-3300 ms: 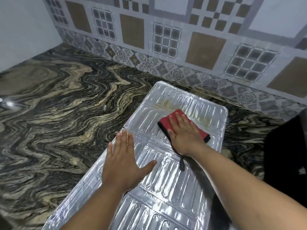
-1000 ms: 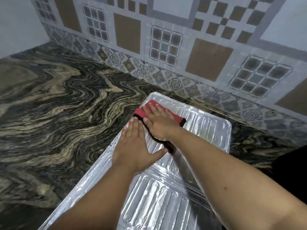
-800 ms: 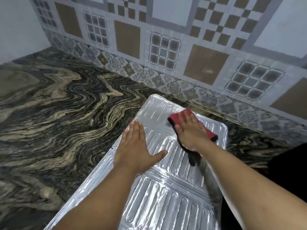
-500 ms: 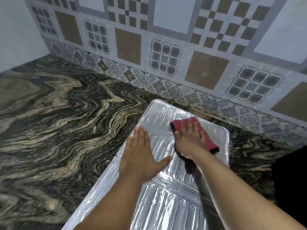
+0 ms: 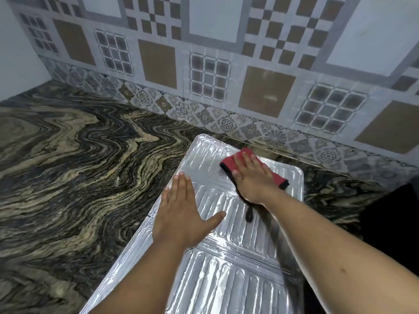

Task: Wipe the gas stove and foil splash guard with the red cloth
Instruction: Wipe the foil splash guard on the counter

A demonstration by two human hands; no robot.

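The foil splash guard (image 5: 226, 257) lies flat on the counter (image 5: 79, 177). The right hand (image 5: 251, 177), open with flat fingers, presses the red cloth (image 5: 246, 158) onto the guard's far end, near the tiled wall (image 5: 204, 64). The left hand (image 5: 181, 214), also open, pins the guard's middle. Thin foil could crease or tear under hard rubbing, or skid if that palm lifts. No stove is identifiable.

dark marble bench with wavy gold and grey veins (image 5: 79, 166) | patterned wall tiles, brown squares, checks and grids (image 5: 204, 64) behind bench | plain white wall (image 5: 13, 53) at left
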